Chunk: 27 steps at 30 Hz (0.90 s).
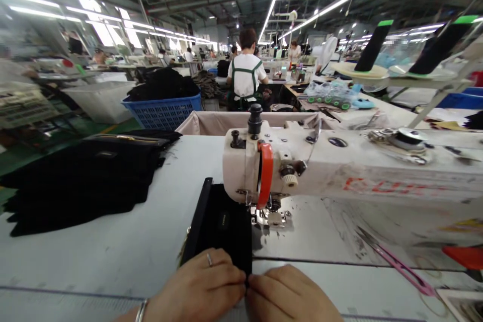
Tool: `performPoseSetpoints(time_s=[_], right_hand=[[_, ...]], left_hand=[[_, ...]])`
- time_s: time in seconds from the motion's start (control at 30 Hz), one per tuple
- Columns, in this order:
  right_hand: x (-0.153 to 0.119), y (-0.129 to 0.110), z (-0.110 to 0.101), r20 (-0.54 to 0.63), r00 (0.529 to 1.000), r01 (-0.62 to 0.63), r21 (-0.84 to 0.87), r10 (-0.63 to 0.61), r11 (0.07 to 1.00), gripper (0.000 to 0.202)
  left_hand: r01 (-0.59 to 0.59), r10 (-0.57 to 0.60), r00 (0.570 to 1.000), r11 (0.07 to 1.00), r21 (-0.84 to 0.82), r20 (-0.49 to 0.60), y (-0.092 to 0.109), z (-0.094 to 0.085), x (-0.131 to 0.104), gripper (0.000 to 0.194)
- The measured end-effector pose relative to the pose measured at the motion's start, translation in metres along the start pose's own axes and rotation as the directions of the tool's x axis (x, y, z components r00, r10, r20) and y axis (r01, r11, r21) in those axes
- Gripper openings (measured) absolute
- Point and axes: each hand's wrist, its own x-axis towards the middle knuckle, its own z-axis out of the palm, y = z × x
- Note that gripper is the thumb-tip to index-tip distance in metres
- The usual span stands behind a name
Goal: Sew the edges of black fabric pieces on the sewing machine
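Note:
A black fabric piece (230, 241) with a small label and a stiff dark band along its left side lies under the head of a white sewing machine (241, 166). Its right edge runs up to the metal presser foot (273, 217). My left hand (204, 282), with a ring and a bracelet, rests over its near end, fingers closed on the edge. Against those fingertips, my right hand (290, 294) pinches the same near right corner. Something gold-coloured shows at the band's left side, partly hidden by my left hand.
A stack of black fabric pieces (83, 176) lies on the table's left. Pink-handled thread snips (400, 264) are at the right. Beyond stand a blue basket (166, 110) of black fabric, black thread cones (373, 48) and a person in a white shirt (245, 73), back turned.

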Motion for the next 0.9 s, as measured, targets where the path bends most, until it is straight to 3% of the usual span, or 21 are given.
performPoseSetpoints(time_s=[0.13, 0.3, 0.4, 0.7, 0.9], right_hand=[[0.009, 0.011, -0.001, 0.041, 0.999, 0.0, -0.016, 0.001, 1.0, 0.02], [0.019, 0.026, -0.002, 0.219, 0.975, -0.041, 0.043, 0.031, 0.998, 0.02], [0.023, 0.034, 0.001, 0.265, 0.963, -0.066, 0.066, 0.046, 0.996, 0.015], [0.023, 0.045, 0.011, 0.09, 0.99, -0.118, 0.088, 0.11, 0.989, 0.028], [0.024, 0.048, 0.012, 0.082, 0.983, -0.175, 0.129, 0.165, 0.976, 0.033]], left_hand=[[-0.011, 0.011, 1.0, 1.0, 0.002, -0.013, -0.011, -0.002, 0.007, 0.025], [-0.02, 0.02, 0.999, 1.0, 0.009, -0.033, -0.028, 0.008, 0.014, 0.03], [-0.025, 0.026, 0.999, 1.0, 0.014, -0.032, -0.041, 0.015, 0.018, 0.027], [-0.033, 0.035, 0.999, 0.997, 0.064, -0.041, -0.073, 0.021, 0.026, 0.023], [0.024, -0.019, 0.998, 0.996, 0.086, -0.057, -0.086, 0.016, 0.038, 0.016]])
